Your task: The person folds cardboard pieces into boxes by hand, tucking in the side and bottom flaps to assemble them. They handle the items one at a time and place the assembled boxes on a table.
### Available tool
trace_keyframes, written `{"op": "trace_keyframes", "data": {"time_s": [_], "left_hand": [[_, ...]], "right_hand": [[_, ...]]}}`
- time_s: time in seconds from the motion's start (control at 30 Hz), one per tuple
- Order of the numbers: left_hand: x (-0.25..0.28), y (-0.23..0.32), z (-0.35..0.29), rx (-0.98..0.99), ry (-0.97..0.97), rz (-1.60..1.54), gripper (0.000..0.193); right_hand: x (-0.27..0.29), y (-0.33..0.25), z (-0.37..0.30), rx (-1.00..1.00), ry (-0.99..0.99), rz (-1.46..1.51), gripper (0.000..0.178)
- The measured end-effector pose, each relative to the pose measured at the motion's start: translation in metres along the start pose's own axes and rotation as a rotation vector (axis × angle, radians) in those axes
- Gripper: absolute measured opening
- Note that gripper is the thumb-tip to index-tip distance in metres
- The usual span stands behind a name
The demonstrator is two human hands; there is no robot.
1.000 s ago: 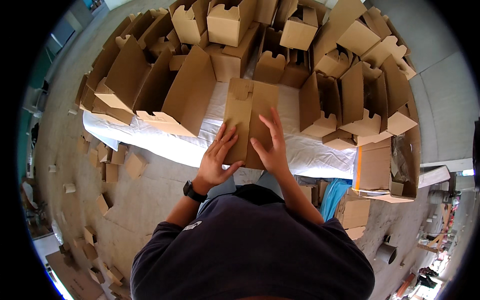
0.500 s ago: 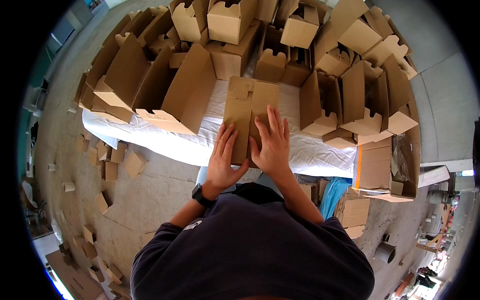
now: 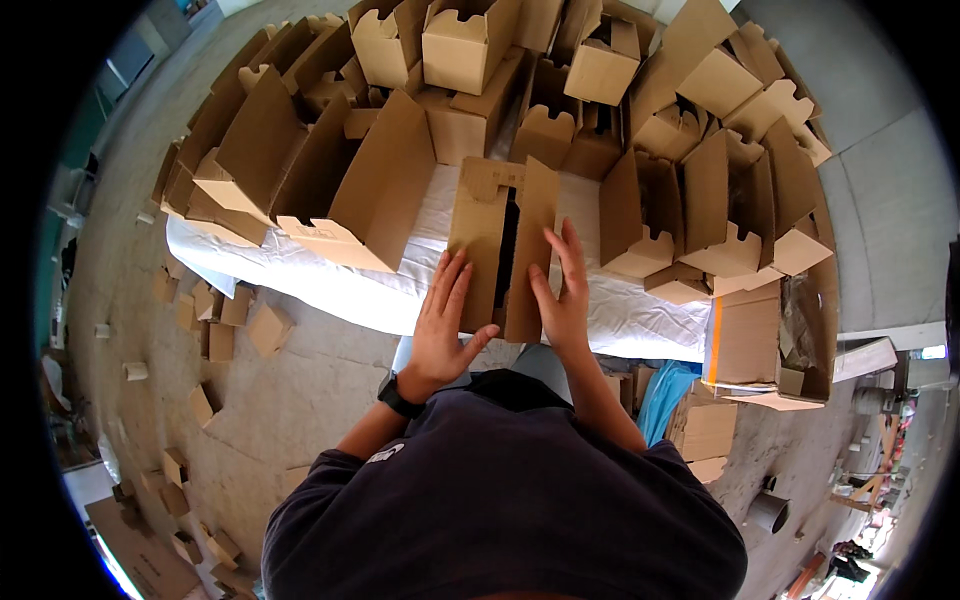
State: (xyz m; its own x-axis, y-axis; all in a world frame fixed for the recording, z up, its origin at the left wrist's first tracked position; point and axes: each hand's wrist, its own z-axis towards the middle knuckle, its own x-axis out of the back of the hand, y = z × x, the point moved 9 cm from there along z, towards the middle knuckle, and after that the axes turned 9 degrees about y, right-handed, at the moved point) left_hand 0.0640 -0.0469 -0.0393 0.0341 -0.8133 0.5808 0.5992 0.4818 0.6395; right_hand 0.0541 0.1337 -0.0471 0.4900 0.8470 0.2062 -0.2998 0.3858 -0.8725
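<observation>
A cardboard box [image 3: 481, 235] lies in front of me on the white cloth, with its long side towards me. Its two top flaps part along a dark gap, and the right flap [image 3: 530, 255] stands tilted up. My left hand [image 3: 440, 325] rests on the left flap, palm down, fingers stretched and thumb out towards the gap. Along the outer edge of the right flap is my right hand [image 3: 566, 295], its fingers spread and the thumb against the cardboard. I see no grip around the flap.
White cloth [image 3: 330, 285] covers the table. Open cardboard boxes crowd it, including a large one [image 3: 375, 185] on the left and several [image 3: 640, 220] on the right. A box with an orange strip [image 3: 745, 330] stands at the right end. Small cardboard pieces [image 3: 222, 340] litter the floor.
The right flap has risen from lying nearly flat, and a dark gap has opened between the flaps. My right hand has moved right to the flap's outer edge; my left hand has barely moved.
</observation>
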Motion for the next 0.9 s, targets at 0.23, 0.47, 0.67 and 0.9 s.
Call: {"op": "trace_keyframes", "data": {"time_s": [0.23,0.47,0.67,0.9], "left_hand": [[0.003,-0.001,0.001,0.023,0.052,-0.048,0.092],[-0.001,-0.005,-0.001,0.034,-0.005,-0.009,0.093],[0.000,-0.010,-0.002,-0.053,-0.123,0.092,0.091],[-0.001,-0.009,-0.005,-0.116,-0.111,0.159,0.092]], "right_hand": [[0.005,0.000,-0.002,-0.022,0.026,-0.003,0.052],[-0.014,-0.028,-0.007,0.075,-0.186,-0.009,0.057],[-0.028,-0.030,-0.014,0.178,-0.210,-0.176,0.059],[-0.037,-0.029,-0.019,0.259,-0.179,-0.340,0.058]]}}
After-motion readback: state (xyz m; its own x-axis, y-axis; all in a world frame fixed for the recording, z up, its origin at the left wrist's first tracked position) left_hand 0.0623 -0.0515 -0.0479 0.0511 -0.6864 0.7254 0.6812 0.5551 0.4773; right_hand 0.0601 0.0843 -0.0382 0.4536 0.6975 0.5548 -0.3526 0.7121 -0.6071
